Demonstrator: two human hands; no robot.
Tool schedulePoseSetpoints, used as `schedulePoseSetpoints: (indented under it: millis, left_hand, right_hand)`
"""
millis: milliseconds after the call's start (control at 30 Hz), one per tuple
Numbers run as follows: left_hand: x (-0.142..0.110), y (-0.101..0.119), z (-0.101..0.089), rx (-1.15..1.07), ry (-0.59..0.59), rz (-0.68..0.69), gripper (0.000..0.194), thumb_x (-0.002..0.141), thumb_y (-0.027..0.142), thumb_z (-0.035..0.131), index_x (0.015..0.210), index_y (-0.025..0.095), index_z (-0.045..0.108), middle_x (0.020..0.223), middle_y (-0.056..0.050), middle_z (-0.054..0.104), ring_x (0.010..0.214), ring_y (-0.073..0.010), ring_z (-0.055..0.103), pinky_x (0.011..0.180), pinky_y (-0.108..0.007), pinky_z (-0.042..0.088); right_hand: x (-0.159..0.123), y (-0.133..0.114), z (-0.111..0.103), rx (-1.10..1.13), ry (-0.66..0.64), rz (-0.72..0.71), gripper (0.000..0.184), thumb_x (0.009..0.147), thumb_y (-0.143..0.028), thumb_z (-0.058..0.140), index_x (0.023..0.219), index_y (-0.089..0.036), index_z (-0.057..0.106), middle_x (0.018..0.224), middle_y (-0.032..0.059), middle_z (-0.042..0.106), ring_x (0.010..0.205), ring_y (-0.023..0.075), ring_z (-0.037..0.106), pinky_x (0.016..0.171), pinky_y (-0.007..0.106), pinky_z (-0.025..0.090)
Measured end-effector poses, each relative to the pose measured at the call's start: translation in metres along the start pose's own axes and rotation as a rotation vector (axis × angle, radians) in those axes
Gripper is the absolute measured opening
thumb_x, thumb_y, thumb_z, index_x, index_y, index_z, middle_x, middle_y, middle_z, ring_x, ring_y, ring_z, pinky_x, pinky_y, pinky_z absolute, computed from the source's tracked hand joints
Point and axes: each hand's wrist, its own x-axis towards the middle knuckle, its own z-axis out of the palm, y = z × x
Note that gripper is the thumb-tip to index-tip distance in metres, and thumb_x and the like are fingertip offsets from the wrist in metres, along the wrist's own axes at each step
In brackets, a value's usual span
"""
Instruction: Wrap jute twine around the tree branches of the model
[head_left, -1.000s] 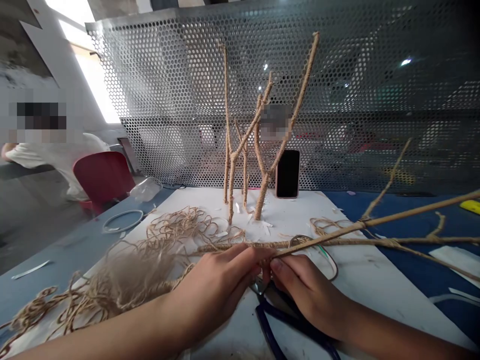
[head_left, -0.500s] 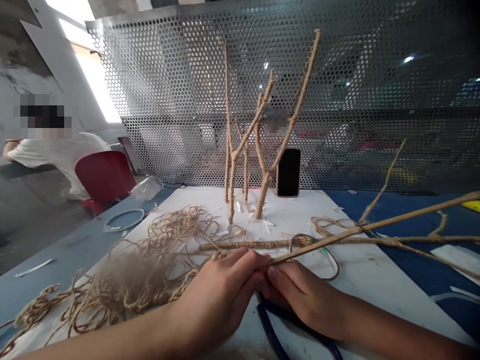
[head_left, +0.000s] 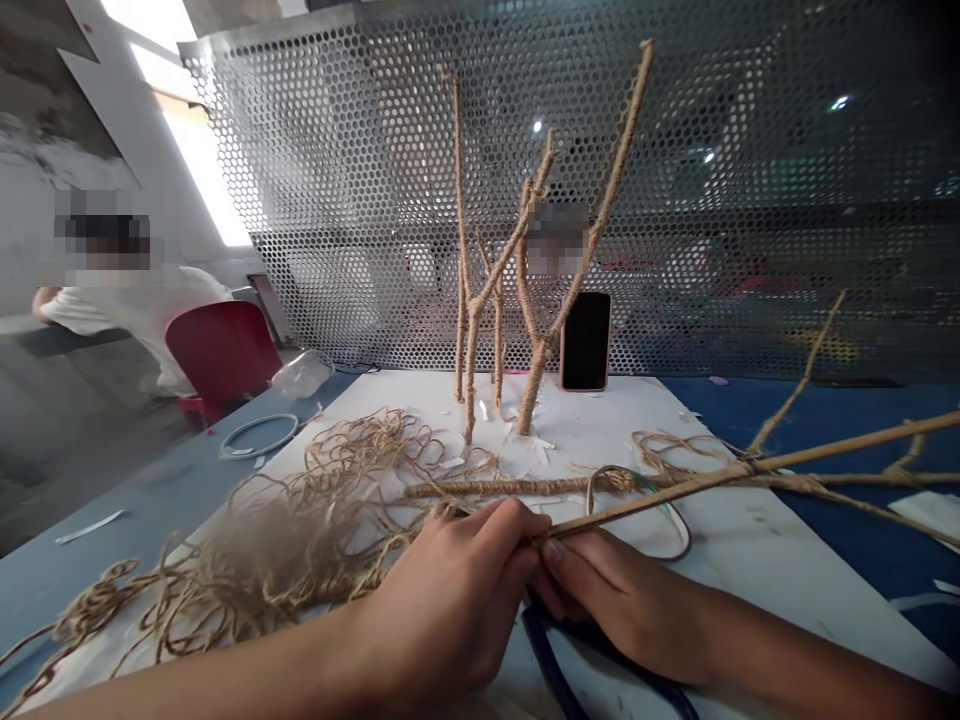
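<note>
My left hand [head_left: 465, 590] and my right hand [head_left: 630, 600] meet at the near end of a thin wooden stick [head_left: 697, 485], which slants up to the right. The fingers of both are closed around that end; the fingertips partly hide it. Below my right hand, the dark blue handles of what look like scissors [head_left: 551, 665] show on the white board. A loose heap of jute twine [head_left: 285, 570] spreads to the left of my left hand. Behind my hands lies a twine-wrapped branch [head_left: 510, 488], with a pale looped band [head_left: 679, 530] beside it.
Several twine-wrapped branches [head_left: 534, 385] stand on the white board [head_left: 750, 600]. A phone [head_left: 585, 342] leans before a perforated metal screen [head_left: 337, 200]. A pale ring [head_left: 259, 436] and plastic bag [head_left: 302, 373] lie left. A person [head_left: 127, 300] sits by a red chair [head_left: 221, 350].
The whole view has shifted slightly, so things appear a little further right. Both hands keep the same grip on the stick.
</note>
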Motion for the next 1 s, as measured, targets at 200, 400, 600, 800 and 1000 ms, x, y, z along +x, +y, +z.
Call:
schedulePoseSetpoints:
  millis: [200, 400, 600, 800, 1000]
  left_hand:
    - [0.005, 0.005, -0.002, -0.107, 0.016, -0.08, 0.024, 0.09, 0.025, 0.032, 0.111, 0.02, 0.044, 0.087, -0.004, 0.068, 0.079, -0.0181, 0.063, 0.071, -0.028, 0.046]
    - [0.009, 0.001, 0.005, -0.3, 0.029, -0.179, 0.013, 0.089, 0.026, 0.039, 0.088, 0.023, 0.052, 0.072, 0.003, 0.07, 0.073, -0.0133, 0.065, 0.068, -0.022, 0.045]
    - [0.006, -0.002, 0.009, -0.31, 0.055, -0.251, 0.011, 0.087, 0.029, 0.045, 0.085, 0.023, 0.054, 0.072, 0.003, 0.07, 0.075, -0.0145, 0.064, 0.067, -0.023, 0.043]
    - [0.008, -0.003, 0.006, -0.236, 0.069, -0.272, 0.01, 0.086, 0.028, 0.044, 0.086, 0.024, 0.053, 0.065, 0.004, 0.065, 0.062, -0.0121, 0.058, 0.057, -0.02, 0.039]
    - [0.009, -0.002, 0.001, -0.153, 0.109, -0.267, 0.008, 0.083, 0.028, 0.047, 0.083, 0.023, 0.053, 0.058, 0.006, 0.051, 0.053, -0.0092, 0.043, 0.049, -0.019, 0.03]
  right_hand:
    - [-0.001, -0.005, -0.002, -0.002, -0.026, 0.033, 0.036, 0.095, -0.028, 0.02, 0.067, -0.018, 0.041, 0.063, -0.0023, 0.044, 0.061, 0.0098, 0.042, 0.061, 0.02, 0.036]
    - [0.002, 0.0, 0.005, -0.052, 0.025, -0.016, 0.03, 0.094, -0.022, 0.027, 0.067, -0.018, 0.041, 0.064, -0.0035, 0.044, 0.061, 0.0088, 0.041, 0.059, 0.02, 0.034]
    - [0.002, 0.001, 0.007, -0.07, 0.07, -0.081, 0.026, 0.092, -0.02, 0.031, 0.068, -0.019, 0.041, 0.066, -0.0034, 0.047, 0.062, 0.0092, 0.043, 0.058, 0.02, 0.034]
    - [0.005, -0.001, 0.006, 0.058, 0.076, -0.103, 0.019, 0.088, -0.017, 0.04, 0.075, -0.018, 0.053, 0.077, 0.0005, 0.055, 0.076, 0.014, 0.05, 0.076, 0.025, 0.04]
    - [0.006, -0.002, 0.003, 0.268, 0.056, -0.044, 0.02, 0.087, -0.019, 0.042, 0.094, -0.018, 0.06, 0.083, 0.0025, 0.059, 0.082, 0.018, 0.053, 0.075, 0.028, 0.043]
